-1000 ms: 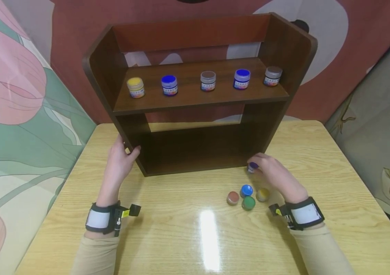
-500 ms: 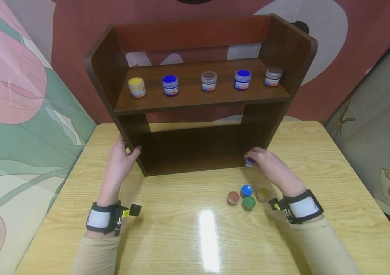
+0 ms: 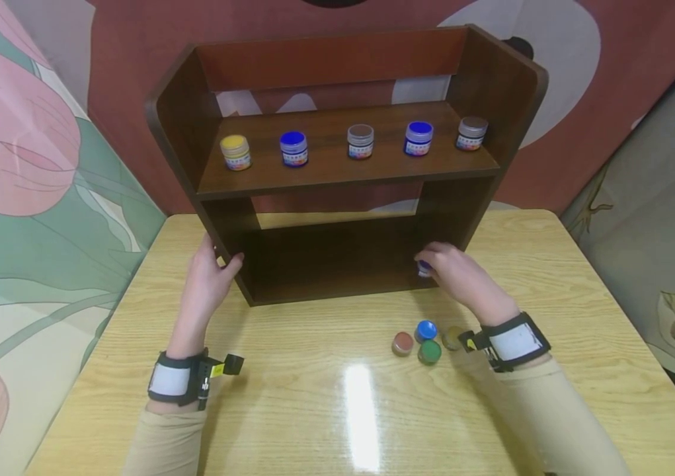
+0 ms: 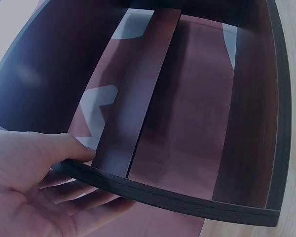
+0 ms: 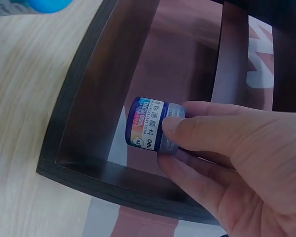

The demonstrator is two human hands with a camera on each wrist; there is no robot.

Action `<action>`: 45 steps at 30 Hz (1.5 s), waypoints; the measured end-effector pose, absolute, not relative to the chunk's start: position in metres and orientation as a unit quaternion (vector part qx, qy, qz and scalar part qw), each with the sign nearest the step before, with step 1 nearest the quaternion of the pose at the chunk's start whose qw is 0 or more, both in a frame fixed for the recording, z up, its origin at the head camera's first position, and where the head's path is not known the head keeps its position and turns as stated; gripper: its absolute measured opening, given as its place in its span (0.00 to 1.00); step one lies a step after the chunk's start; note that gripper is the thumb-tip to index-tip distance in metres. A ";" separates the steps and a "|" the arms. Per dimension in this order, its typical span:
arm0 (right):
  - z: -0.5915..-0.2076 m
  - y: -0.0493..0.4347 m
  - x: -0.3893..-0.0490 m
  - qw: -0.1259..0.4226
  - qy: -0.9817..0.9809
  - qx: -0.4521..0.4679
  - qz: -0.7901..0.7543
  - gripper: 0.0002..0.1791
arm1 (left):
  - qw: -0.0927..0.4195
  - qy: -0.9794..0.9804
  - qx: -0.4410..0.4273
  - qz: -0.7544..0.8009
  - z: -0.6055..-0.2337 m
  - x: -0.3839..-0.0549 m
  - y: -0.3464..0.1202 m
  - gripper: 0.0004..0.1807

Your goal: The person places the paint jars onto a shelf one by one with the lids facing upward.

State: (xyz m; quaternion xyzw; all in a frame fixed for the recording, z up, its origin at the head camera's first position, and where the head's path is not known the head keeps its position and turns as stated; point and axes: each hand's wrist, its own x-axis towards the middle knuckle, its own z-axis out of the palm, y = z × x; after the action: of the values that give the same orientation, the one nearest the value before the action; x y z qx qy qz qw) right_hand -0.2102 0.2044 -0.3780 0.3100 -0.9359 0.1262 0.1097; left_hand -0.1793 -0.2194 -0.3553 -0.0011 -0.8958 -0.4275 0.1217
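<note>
Two hands work at a dark wooden shelf unit (image 3: 343, 165) that stands at twelve o'clock on a pale wood-grain surface (image 3: 313, 396), filling the far half of the scene. Its upper shelf carries five small paint jars in a row: yellow (image 3: 235, 151) at the ten o'clock end, then blue (image 3: 293, 147), grey-brown (image 3: 360, 141), blue (image 3: 418, 137) and grey (image 3: 472, 133) toward two o'clock.

At nine o'clock, the left hand (image 3: 209, 281) grips the front edge of the unit's left side panel, thumb inside and fingers curled round the outside.

At three o'clock, the right hand (image 3: 453, 271) pinches a small dark blue paint jar (image 5: 150, 129) between thumb and fingers, holding it on its side at the mouth of the lower compartment, near its right wall.

Toward five o'clock, near the right wrist, four loose jars cluster on the surface: reddish-brown (image 3: 402, 343), bright blue (image 3: 426, 329), green (image 3: 429, 351) and yellow-olive (image 3: 451, 337), the last partly hidden by the wrist strap.
</note>
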 end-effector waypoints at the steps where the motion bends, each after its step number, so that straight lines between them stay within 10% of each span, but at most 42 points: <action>1: -0.377 0.204 -0.212 0.114 -0.935 0.312 0.123 0.13 | 0.122 -0.896 -0.001 -0.427 -0.355 -0.179 -0.219 0.29; 45: -0.381 0.183 -0.256 0.102 -0.956 0.271 0.050 0.11 | 0.121 -0.893 -0.008 -0.433 -0.357 -0.181 -0.222 0.29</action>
State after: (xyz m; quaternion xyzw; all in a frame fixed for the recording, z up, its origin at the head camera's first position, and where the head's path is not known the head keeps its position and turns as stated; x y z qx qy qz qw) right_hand -0.2559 0.1833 -0.3813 0.2715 -0.9557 0.0502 0.1019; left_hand -0.1808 -0.2218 -0.3565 -0.0079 -0.8930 -0.4334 0.1210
